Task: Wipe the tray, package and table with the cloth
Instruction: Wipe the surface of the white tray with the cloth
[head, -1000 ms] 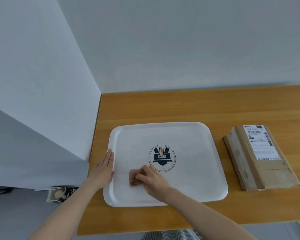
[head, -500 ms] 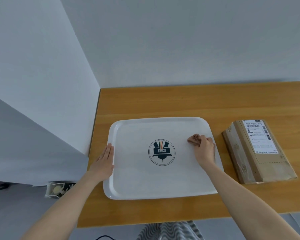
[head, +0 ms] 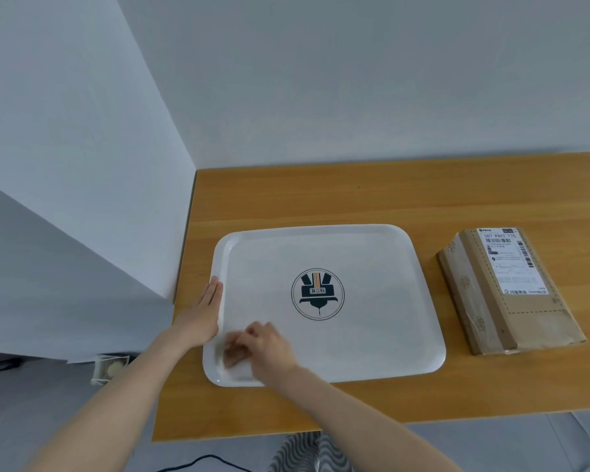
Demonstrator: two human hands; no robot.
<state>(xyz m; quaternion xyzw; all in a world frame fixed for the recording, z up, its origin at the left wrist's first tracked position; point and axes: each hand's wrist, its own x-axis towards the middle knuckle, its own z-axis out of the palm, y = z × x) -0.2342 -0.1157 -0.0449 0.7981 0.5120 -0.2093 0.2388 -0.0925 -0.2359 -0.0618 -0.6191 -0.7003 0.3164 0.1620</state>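
Pressing my right hand down on the near-left corner of the white tray, I had its fingers curled over a small wad of cloth; motion blur smeared that area, so the cloth read only as a brownish patch under the fingertips, and I could not tell how tightly it was gripped. My left hand lay flat, fingers straight and held together, against the tray's left rim, the palm on the wooden table just beside it. It held nothing.

The tray sat flat on the table, its round dark logo in the middle, uncovered. The logo was well apart from my right hand.

The package, a brown paper mailer with a white shipping label at its far end, lay flat on the table to the right of the tray, near it but not touching. Neither hand touched it.

White walls met at the table's far-left corner. A striped fabric showed below the table's near edge.
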